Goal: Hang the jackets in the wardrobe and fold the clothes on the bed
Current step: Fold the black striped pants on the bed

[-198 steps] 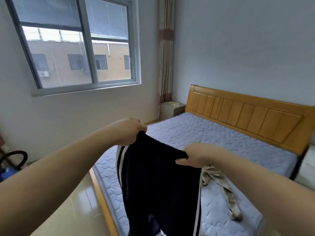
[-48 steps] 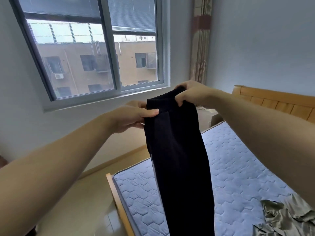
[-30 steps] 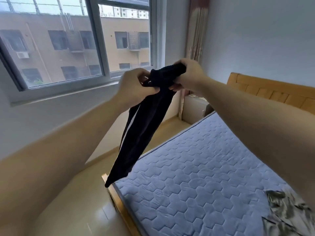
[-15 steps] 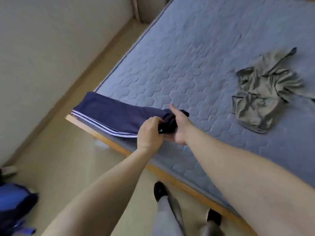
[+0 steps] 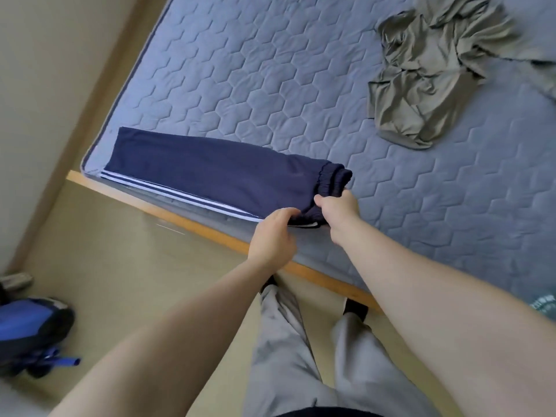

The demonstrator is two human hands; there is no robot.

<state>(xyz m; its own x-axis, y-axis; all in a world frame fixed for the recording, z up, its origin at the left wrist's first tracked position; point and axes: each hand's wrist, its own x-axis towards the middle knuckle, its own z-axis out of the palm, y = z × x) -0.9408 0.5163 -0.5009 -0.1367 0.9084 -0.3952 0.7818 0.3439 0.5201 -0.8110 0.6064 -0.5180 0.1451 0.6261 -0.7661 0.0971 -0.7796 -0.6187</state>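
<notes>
Gripping the waistband end of the navy track pants [image 5: 210,173] with both hands: our left hand [image 5: 272,236] pinches the near corner, and our right hand [image 5: 340,209] is curled round the bunched elastic. The pants lie doubled lengthwise along the near edge of the bed [image 5: 270,70]. They look soft, light and floppy, so we reckon they'll sag if grabbed mid-leg. Waistband and cuffs are probably the best holds. The crumpled olive garment [image 5: 421,76] sits well apart.
</notes>
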